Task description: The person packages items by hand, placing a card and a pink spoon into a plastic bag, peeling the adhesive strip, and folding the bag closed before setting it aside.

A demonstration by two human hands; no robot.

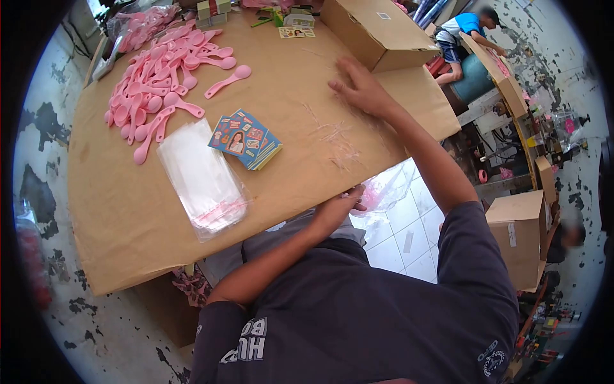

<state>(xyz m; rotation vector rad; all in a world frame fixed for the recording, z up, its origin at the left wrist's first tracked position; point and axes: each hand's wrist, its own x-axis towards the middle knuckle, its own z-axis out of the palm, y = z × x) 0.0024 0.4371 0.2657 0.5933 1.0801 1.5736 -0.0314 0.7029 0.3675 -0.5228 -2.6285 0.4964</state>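
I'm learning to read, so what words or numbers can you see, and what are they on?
"HU" and "BO": big letters on the dark shirt; I can't make out the rest.
Shirt's round badge: too small.
Blue cards: words too small.
Yellowish card: too small.
Labels on the top box and right-hand box: too small.

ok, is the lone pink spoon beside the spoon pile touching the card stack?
Apart. The head view shows a bare strip of brown tabletop between the lone pink spoon and the card stack.
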